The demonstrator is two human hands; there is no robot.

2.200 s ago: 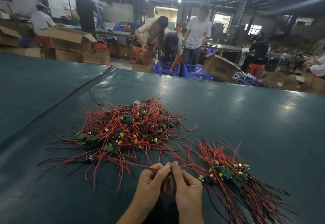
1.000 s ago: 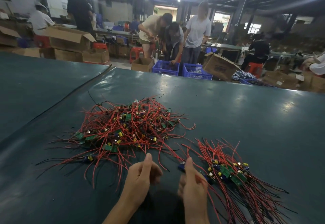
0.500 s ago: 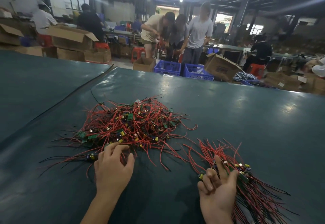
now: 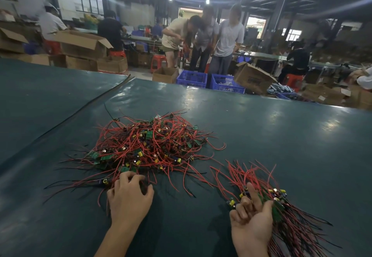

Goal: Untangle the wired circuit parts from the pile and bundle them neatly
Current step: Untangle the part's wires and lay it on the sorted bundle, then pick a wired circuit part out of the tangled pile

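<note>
**Left hand (image 4: 129, 198) on the tangle, right hand (image 4: 251, 222) by the bundle**

We see the left hand palm down, fingers spread and bent, their tips touching red wires at the near edge of the pile (image 4: 149, 148) just ahead of it. Our right hand lies palm up, forefinger out, the rest loosely curled, gripping nothing, thumb against the sorted bundle (image 4: 281, 212) on its right. We judge a fresh pick is starting. The next move calls for pinching one board and drawing its leads free slowly. We can read no writing; any print on the cardboard box (image 4: 253, 79) far beyond is blurred.

Left hand (image 4: 128, 198) palm down, fingertips on tangled pile (image 4: 149, 146); right hand (image 4: 251, 222) palm up, touching sorted bundle (image 4: 289, 222) by the table (image 4: 281, 131) near edge.
</note>
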